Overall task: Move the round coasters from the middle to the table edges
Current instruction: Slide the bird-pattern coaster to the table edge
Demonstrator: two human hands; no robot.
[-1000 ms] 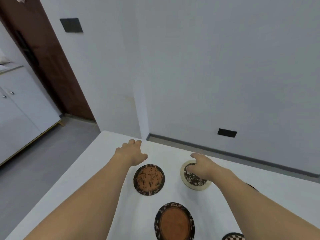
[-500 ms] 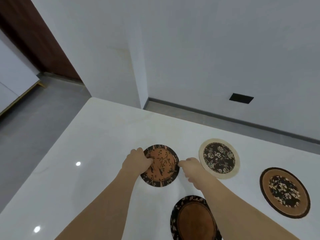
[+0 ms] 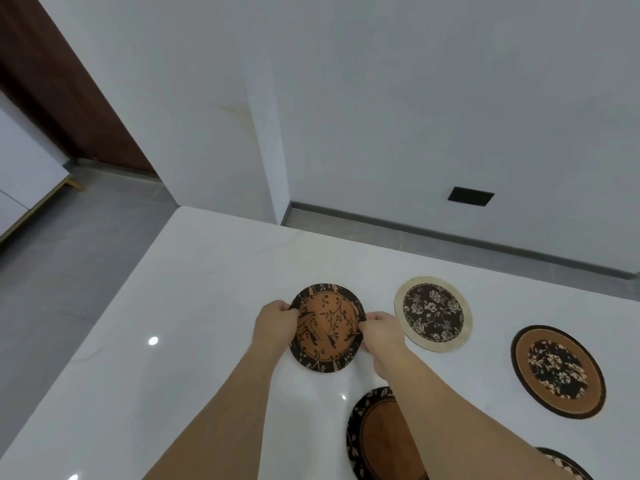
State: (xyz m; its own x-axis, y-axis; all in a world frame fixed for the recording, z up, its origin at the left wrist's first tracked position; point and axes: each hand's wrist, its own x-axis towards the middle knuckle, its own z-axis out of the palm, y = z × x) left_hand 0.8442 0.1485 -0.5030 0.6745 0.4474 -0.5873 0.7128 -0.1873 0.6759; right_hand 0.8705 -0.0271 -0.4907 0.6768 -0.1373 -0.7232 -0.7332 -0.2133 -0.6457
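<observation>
An orange round coaster with a black branch pattern is tipped up off the white table. My left hand grips its left rim and my right hand pinches its right rim. To the right lie a cream-rimmed black floral coaster and a brown coaster with a dark floral centre. A dark brown coaster with a leaf border lies under my right forearm, partly hidden. A checkered coaster peeks out at the bottom right.
The table's left edge runs diagonally over grey floor, and its far edge faces a white wall with a dark socket. A wooden door and a white cabinet stand at the left.
Both hands closed on the orange coaster's rims and its near side has lifted off the table. The view has shifted slightly; the other coasters have not moved.
</observation>
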